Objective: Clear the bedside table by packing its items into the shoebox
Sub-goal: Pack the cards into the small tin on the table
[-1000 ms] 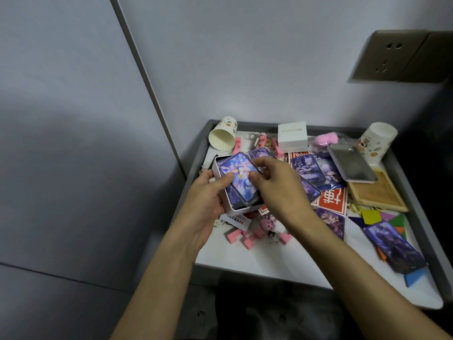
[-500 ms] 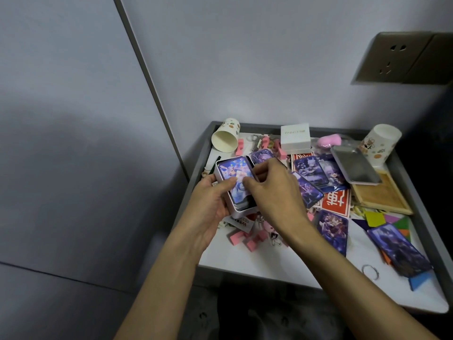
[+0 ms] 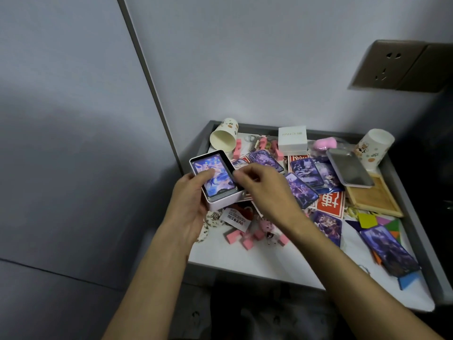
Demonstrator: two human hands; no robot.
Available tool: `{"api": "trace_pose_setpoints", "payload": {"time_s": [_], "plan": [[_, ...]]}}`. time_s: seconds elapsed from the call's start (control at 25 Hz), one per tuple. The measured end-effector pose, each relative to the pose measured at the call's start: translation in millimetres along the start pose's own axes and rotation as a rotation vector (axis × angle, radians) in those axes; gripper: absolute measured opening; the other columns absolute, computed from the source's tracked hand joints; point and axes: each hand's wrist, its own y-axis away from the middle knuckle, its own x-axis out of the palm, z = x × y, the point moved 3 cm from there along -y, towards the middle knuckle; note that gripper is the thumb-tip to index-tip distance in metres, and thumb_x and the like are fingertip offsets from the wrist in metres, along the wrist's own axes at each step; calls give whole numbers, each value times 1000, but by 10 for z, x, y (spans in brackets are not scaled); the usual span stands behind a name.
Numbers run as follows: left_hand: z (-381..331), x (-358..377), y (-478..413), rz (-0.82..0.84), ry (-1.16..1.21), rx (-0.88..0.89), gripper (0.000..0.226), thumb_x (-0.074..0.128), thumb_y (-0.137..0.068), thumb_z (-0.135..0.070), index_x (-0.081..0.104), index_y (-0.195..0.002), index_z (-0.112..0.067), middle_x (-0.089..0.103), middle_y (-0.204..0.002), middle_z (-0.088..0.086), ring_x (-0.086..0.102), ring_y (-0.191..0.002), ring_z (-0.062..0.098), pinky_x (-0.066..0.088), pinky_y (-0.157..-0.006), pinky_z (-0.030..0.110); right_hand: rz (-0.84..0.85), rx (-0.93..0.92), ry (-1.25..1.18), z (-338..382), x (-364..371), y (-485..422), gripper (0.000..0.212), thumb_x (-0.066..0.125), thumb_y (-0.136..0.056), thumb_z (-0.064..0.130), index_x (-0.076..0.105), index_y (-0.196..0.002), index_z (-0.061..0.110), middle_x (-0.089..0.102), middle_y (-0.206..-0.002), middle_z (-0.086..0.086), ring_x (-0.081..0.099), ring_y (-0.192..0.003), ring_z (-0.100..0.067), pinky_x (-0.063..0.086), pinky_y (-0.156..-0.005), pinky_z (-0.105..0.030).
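Left hand (image 3: 191, 207) gripped the pink tin (image 3: 221, 204), thumb across its card stack (image 3: 215, 177). Right hand (image 3: 264, 190) sat curled at the tin's 3 o'clock edge; pinching or not, I couldn't tell. Loose cards (image 3: 300, 190) lay at its 3 o'clock, long axes 11-to-5, nearer that hand. No shoebox in view.

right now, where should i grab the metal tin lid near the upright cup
Pinch the tin lid across its narrow width, on the two long rims, coming from above. It lies shallow and nearly flat, seemingly open side up, partly resting on the wooden tray, so those upturned rims are probably the easiest edges to hold.
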Motion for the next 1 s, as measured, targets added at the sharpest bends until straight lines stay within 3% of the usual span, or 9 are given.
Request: {"api": "trace_pose_setpoints", "payload": {"time_s": [0.12, 0.24, 0.4, 0.56, 0.6, 0.68, 0.8, 0.88, 1.0], "plan": [[-57, -82, -27, -80, 89, -18, 30, 62, -91, -10, 61, -120, -1, 75, -102, 18, 73, -92, 34, 56, -87, 56, -69, -22, 373, -113, -65, -305, 26, 60, -91, 43, 68, -97, 19, 68, -88, 3, 63, -72, -13, 50, -64, -28], [-67, -142, -22, -126, 134, -43, 32, 63, -92, -12, 60, -122, -2, 74, -103, 19, 72, -96, 38, 52, -91, 62, -52, -7, 698, -181, 69, -562, 45, 68, -81, 52, 64, -101, 12, 64, -99, -5, 60, -88, -22, 52, -74, -35], [-90, -222, -53, -158, 145, -31, 32, 63, -92, -12, 60, -122, -2, 74, -105, 19, 71, -98, 37, 51, -93, 62, -38, 9, 757, -216, 223, -688, 44, 77, -75, 47, 63, -90, 9, 67, -92, -8, 61, -78, -23, 56, -74, -38], [-117, -231, -79, -155, 160, -19, 33, 63, -92, -11, 59, -123, -2, 74, -106, 19, 71, -98, 37, 51, -93, 62, -12, 56, 805, -232, 181, -740, 51, 78, -70, 52, 63, -93, 9, 54, -127, -19, 50, -117, -35, 45, -96, -45], [-120, -224, -79, -153, 158, -16, 33, 63, -92, -11, 59, -123, -2, 74, -106, 19, 71, -98, 37, 51, -93, 62, -5, 57, 812, -222, 181, -737, 51, 78, -70, 52, 63, -93, 8, 55, -126, -19, 50, -117, -35, 45, -96, -45], [-123, -210, -72, -155, 155, -13, 32, 63, -92, -12, 60, -122, -3, 74, -105, 18, 72, -96, 36, 52, -92, 61, 2, 47, 760, -199, 190, -717, 45, 78, -74, 44, 59, -96, 10, 64, -108, -12, 60, -95, -28, 52, -84, -40], [-123, -181, -53, -154, 136, -10, 31, 64, -92, -13, 60, -122, -5, 76, -100, 14, 74, -90, 31, 57, -86, 54, -30, 102, 416, -237, 49, -753, 23, 70, -86, 20, 59, -105, 11, 65, -92, -6, 63, -74, -17, 57, -68, -32], [-123, -165, -52, -153, 135, -8, 29, 64, -93, -12, 59, -121, -6, 77, -96, 11, 76, -82, 26, 62, -70, 43, -94, 219, 168, -332, -178, -796, 18, 67, -87, 13, 62, -104, 9, 65, -85, -4, 66, -69, -16, 56, -56, -23], [-132, -127, -52, -150, 140, -7, 29, 63, -93, -11, 59, -121, -5, 77, -91, 10, 76, -73, 22, 58, -52, 33, -158, 343, 188, -517, -443, -815, 15, 71, -85, 14, 66, -94, 5, 70, -87, -13, 68, -69, -22, 57, -60, -32]]}}
